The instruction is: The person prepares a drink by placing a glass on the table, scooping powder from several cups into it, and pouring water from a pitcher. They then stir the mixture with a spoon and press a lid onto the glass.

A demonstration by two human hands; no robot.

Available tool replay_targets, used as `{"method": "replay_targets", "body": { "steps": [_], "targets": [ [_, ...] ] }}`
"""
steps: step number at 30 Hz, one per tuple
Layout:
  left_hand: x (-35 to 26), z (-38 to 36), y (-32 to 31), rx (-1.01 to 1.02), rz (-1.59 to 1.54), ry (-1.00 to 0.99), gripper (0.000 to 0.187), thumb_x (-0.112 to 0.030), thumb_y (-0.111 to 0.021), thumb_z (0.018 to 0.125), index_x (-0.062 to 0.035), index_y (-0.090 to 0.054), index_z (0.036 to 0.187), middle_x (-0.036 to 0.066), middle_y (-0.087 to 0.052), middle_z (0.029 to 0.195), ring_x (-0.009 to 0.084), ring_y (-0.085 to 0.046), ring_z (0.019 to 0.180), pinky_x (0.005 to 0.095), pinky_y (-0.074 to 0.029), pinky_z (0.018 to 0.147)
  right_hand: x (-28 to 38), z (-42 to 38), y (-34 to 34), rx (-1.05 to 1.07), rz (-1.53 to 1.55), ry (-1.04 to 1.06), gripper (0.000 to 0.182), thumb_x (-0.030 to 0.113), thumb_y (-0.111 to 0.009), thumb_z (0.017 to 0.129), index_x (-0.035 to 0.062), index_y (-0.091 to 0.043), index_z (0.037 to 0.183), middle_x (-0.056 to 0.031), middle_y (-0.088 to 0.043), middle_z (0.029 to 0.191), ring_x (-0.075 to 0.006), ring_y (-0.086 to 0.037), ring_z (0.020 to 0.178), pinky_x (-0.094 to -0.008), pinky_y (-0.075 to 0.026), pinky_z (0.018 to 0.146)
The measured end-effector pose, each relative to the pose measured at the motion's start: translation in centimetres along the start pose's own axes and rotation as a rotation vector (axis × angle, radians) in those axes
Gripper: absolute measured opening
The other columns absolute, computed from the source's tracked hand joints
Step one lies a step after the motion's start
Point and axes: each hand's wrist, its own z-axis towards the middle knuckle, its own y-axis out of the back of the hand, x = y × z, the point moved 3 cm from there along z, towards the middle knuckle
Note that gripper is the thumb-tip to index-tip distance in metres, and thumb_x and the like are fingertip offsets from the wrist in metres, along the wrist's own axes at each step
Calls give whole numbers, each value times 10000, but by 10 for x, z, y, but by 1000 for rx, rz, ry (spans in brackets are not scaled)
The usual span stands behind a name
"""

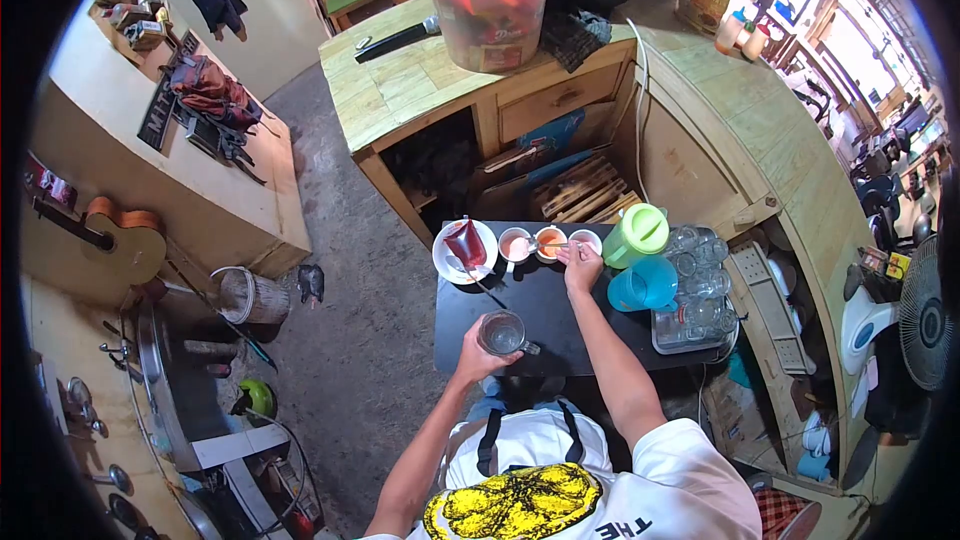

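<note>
Mug (500, 335) was smooth clear glass, pitcher (645, 284) translucent plastic, lidded jug (637, 236) glossy plastic, table (465, 325) smooth matt, plate (442, 262) glossy.

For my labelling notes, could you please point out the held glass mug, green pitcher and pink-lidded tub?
Held glass mug (500, 333): head view, middle of the glass.
Green pitcher (649, 228): head view, its lid.
Pink-lidded tub (488, 24): head view, its side wall.

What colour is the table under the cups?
The table is black, shown best in the head view.
</note>
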Motion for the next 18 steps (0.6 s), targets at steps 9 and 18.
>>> {"method": "replay_targets", "body": {
  "steps": [9,18],
  "targets": [
    [0,-1,1,-6,3,4,710,-212,-965,586,-10,-629,1178,69,-688,1106,167,-636,1034,342,-501,963,-7,2,1,2,31,-17,177,53,-599,994,-117,-576,1037,-207,-706,864,-259,-741,701,-321,-644,640],
    [-2,0,2,0,24,-22,676,-199,-956,597,-15,-632,1162,63,-688,1099,165,-641,1025,339,-505,955,-5,1,-1,-30,70,-71,167,58,-604,996,-106,-585,1023,-201,-699,871,-258,-740,717,-326,-645,644]
  ]
}}
